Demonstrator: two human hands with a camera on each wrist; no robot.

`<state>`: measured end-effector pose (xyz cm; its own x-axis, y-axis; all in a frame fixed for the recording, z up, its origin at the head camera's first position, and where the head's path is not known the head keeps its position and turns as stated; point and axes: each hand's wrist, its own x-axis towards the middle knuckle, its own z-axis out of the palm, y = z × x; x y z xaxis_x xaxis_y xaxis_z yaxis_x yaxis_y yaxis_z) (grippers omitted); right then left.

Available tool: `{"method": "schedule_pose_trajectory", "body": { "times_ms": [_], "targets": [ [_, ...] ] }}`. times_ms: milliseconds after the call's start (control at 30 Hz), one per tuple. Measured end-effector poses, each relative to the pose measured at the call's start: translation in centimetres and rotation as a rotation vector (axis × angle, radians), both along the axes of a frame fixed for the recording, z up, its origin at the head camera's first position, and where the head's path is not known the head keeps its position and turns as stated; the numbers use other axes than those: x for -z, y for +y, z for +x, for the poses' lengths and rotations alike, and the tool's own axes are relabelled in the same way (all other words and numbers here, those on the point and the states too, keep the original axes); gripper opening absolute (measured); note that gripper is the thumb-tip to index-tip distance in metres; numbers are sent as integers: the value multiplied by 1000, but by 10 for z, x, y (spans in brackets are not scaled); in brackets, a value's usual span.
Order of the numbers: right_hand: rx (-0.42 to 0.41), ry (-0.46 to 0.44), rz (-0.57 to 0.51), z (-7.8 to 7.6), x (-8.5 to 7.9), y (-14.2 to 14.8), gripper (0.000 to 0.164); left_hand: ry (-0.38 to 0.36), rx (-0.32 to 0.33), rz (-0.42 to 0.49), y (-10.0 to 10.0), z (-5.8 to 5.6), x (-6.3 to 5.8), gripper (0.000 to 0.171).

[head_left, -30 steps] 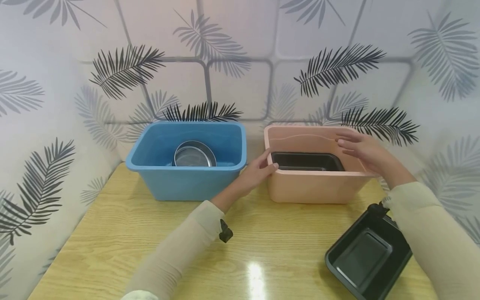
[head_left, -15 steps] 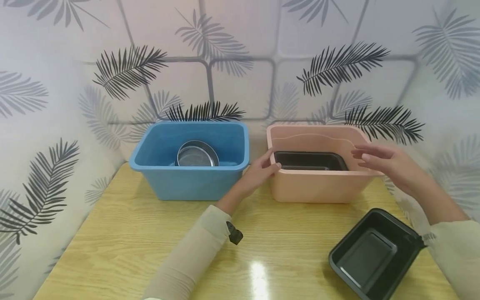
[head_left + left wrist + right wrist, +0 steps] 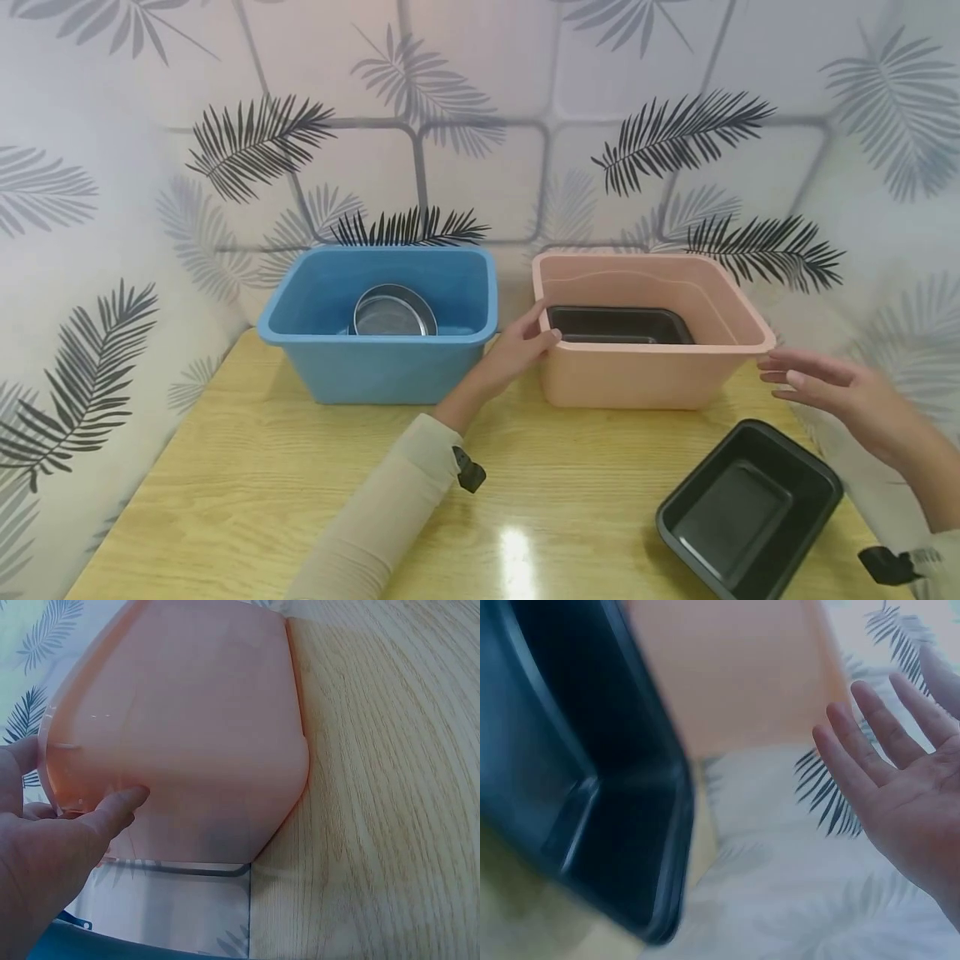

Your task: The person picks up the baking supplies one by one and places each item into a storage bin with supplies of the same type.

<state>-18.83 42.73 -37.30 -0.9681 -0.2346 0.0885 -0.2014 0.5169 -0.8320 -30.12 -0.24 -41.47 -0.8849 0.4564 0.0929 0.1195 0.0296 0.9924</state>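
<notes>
My left hand (image 3: 512,354) grips the left rim of the pink plastic bin (image 3: 637,379). In the left wrist view its thumb (image 3: 120,806) lies against the bin's outer wall, and the other fingers are at the rim, partly hidden. Inside the bin lies a black baking pan (image 3: 618,323), its lower part hidden by the front wall. My right hand (image 3: 855,396) is in the air off the bin's right end, fingers spread and holding nothing. A second black baking pan (image 3: 738,517) sits on the table below and left of that hand.
A blue plastic bin (image 3: 393,371) stands left of the pink one, with a round metal pan (image 3: 392,312) leaning inside. Both bins stand at the back of the wooden table (image 3: 420,533), near a leaf-patterned wall (image 3: 510,183). The table's right edge runs close by the second pan.
My right hand has moved from over the pink bin's right side out to the right and down, past its rim. The left hand keeps its grip on the bin.
</notes>
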Motion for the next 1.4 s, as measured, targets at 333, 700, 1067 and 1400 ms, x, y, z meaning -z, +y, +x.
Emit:
{"method": "schedule_pose_trajectory", "body": {
  "times_ms": [333, 700, 1067, 1400],
  "targets": [
    [0, -122, 81, 5, 54, 39, 45, 4, -7, -25, 0, 1, 1, 68],
    [-54, -267, -153, 1, 87, 51, 42, -35, 4, 2, 0, -1, -1, 66],
    [-32, -474, -209, -7, 95, 52, 38, -9, -8, -46, -1, 0, -3, 67],
    [-16, -561, -247, -13, 97, 59, 33, -5, 9, -19, 2, 0, -3, 66]
  ]
}}
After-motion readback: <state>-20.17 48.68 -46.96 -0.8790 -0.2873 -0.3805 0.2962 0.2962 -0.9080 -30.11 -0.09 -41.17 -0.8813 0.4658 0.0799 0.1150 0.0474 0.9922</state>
